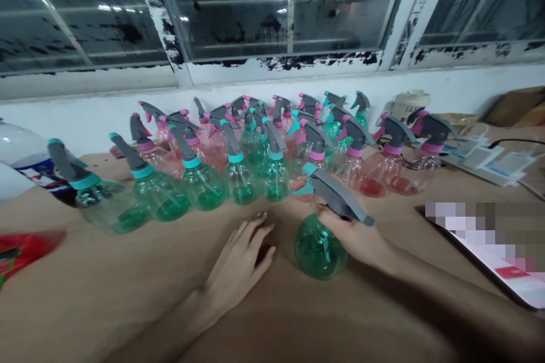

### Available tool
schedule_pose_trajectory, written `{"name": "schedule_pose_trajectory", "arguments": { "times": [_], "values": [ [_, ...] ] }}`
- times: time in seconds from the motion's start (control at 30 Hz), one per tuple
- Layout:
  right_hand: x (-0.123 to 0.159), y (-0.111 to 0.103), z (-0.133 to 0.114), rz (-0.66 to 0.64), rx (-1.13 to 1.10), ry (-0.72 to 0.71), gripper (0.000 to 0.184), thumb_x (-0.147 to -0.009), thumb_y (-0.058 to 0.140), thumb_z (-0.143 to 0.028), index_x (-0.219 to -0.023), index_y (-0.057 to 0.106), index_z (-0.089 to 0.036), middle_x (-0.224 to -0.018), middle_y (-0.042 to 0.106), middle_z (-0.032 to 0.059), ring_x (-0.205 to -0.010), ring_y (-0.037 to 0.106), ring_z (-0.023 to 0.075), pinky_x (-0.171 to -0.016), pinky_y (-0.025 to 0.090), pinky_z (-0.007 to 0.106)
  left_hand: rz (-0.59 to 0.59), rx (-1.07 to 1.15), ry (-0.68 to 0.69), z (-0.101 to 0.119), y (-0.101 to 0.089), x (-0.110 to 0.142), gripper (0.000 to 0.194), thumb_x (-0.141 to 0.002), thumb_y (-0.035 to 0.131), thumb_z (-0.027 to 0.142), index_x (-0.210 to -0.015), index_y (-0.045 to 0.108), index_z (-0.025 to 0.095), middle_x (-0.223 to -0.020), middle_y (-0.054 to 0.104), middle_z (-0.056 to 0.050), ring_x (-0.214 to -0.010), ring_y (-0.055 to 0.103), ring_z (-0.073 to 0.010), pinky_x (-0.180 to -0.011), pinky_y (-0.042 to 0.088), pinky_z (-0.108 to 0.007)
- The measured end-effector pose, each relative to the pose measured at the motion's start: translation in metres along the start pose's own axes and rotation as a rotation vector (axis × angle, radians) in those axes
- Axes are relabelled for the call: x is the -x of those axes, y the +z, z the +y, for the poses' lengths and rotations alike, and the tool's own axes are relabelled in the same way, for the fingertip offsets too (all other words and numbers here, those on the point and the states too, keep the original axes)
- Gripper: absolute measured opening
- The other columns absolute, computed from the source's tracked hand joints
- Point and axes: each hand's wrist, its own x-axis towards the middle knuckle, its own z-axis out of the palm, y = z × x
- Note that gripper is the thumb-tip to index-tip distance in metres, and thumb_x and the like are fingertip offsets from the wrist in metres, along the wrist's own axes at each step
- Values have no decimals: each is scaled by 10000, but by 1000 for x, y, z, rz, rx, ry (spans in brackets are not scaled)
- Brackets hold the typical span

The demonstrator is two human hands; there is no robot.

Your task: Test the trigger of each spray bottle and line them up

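My right hand point(355, 232) is wrapped round the neck of a green spray bottle point(319, 252) with a grey and teal trigger head. That bottle stands on the table in front of me, green liquid inside it. To its left, my left hand point(242, 255) rests low over the tabletop, fingers stretched out and holding nothing. Just beyond it a front row of green spray bottles begins, among them one clear green bottle point(276, 181) with a teal collar. Pink-collared spray bottles with red liquid, such as this pink spray bottle point(377, 173), continue the row at the right.
More spray bottles crowd behind the front row, against the white wall point(85, 119) under the windows. A tablet-like device point(502, 266) lies at the right, near a white power strip point(485, 161). At the left are a large soda bottle point(38, 164) and a red packet point(29, 249).
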Motion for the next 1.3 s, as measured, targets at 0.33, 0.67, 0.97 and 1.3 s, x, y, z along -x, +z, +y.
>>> {"name": "schedule_pose_trajectory", "arguments": {
  "times": [0.33, 0.67, 0.97, 1.3],
  "values": [
    [3, -6, 0, 4, 130, -57, 200, -694, 470, -140, -792, 596, -262, -622, 451, -24, -542, 425, 148, -512, 380, 294, -47, -59, -26, -1, 1, 0, 383, -918, 456, 264, -1292, 438, 185, -1347, 473, -120, -1265, 412, -269, -1012, 376, -470],
    [1, -6, -3, -57, 29, -45, 226, -821, 571, -380, -1018, 608, -274, -1008, 660, 25, -944, 619, 221, -863, 494, 405, -42, -72, -18, 1, 1, 0, 361, -910, 464, 265, -1256, 474, 163, -1318, 506, -127, -1237, 446, -281, -994, 395, -478],
    [0, -7, -6, -81, 53, -29, 240, -832, 551, -434, -985, 599, -255, -930, 667, 23, -870, 641, 211, -828, 498, 395, -73, -94, -17, 2, -2, -1, 364, -909, 469, 256, -1253, 473, 139, -1313, 509, -134, -1244, 436, -276, -1008, 382, -473],
    [2, -9, -6, -50, 57, -36, 221, -832, 556, -424, -976, 602, -261, -925, 671, 19, -861, 642, 207, -830, 495, 386, -83, -103, -25, 3, -1, -1, 361, -912, 466, 251, -1256, 471, 141, -1322, 502, -132, -1248, 432, -276, -999, 392, -470]
  ]
}}
